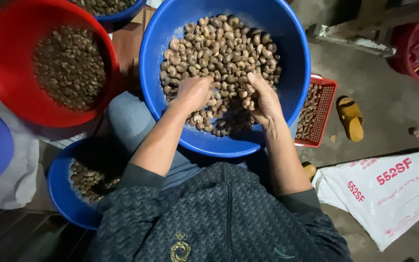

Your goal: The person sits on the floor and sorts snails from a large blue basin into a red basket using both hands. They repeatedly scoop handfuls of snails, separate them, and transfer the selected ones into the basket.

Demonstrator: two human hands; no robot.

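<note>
Blue basin (287, 97): both hands sunk in cashew nuts (219, 48).

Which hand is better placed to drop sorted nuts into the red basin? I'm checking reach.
Likely the left hand: it lies in the nuts on the side nearest the red basin; the right hand is farther.

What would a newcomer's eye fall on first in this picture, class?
First, the big blue basin at centre, heaped with curved brown nuts, with the left hand and right hand buried in them. Next, the bright red basin of nuts at upper left, and the yellow sandal on the floor at right.
</note>
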